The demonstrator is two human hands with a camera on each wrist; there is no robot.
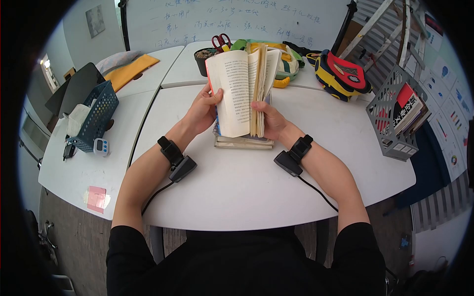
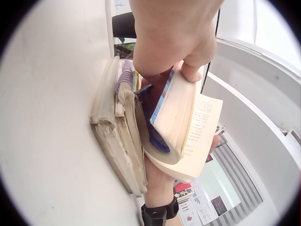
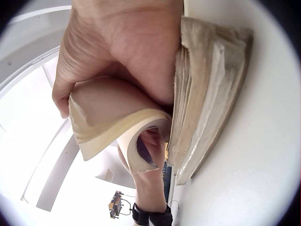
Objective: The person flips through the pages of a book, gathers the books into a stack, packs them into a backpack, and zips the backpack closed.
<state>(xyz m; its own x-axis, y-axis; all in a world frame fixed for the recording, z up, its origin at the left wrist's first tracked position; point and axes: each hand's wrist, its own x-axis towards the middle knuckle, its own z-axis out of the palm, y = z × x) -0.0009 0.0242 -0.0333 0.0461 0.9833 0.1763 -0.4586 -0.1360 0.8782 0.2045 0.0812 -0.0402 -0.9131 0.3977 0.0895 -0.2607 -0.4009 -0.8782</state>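
Note:
An open book is held up between both hands above a small stack of worn books. My left hand grips its left side, thumb on the page edge. The right hand holds the right side, thumb across several raised pages. In the left wrist view the book's thick page block and blue-edged cover show under the left hand; the stack lies beside it. In the right wrist view curved pages hang from the right hand, next to the stack. Some fingers are hidden behind the book.
A potted plant with red-handled scissors stands behind the book, beside a green and yellow bag. A red and yellow bag lies back right. A grey basket holds books at right; a blue basket stands left.

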